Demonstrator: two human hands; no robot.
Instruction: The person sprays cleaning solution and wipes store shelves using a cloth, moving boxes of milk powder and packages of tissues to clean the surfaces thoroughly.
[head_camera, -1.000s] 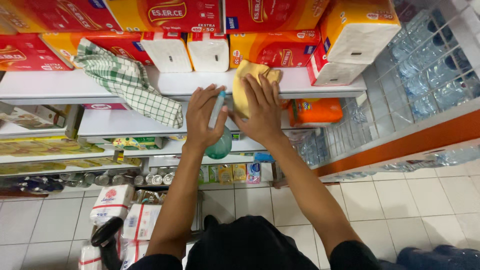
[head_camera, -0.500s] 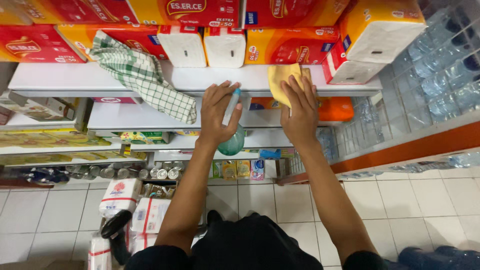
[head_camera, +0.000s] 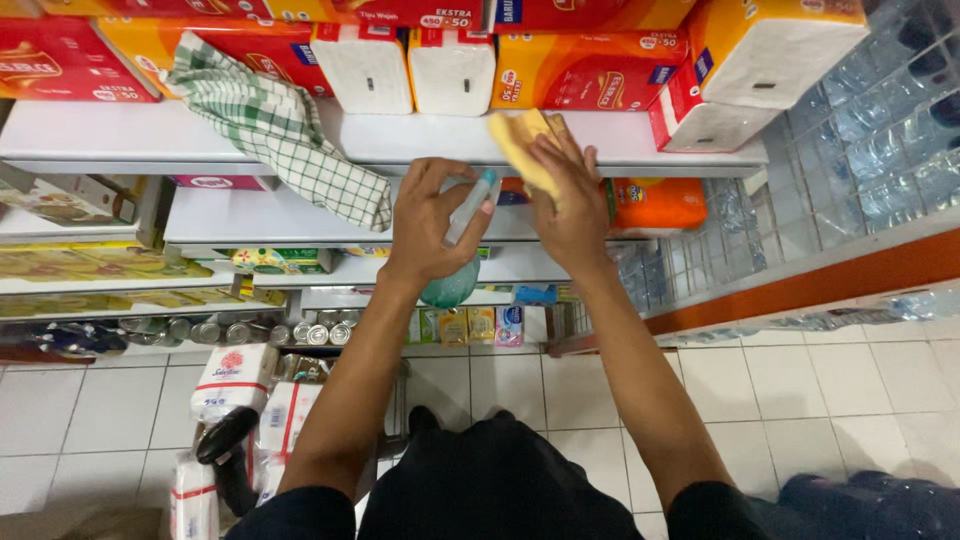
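Right hand (head_camera: 572, 205) presses a yellow cloth (head_camera: 522, 150) on the white shelf (head_camera: 640, 150) at twelve o'clock; left hand (head_camera: 432, 225) grips a spray bottle (head_camera: 455, 270) above the tiled floor (head_camera: 880, 400).

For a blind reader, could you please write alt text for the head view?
A person's right hand presses a yellow cloth on a white shop shelf; the left hand grips a spray bottle. A checked cloth hangs nearby.

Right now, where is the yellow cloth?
In the head view, the yellow cloth is under the right hand, on the top white shelf, right of the spray bottle.
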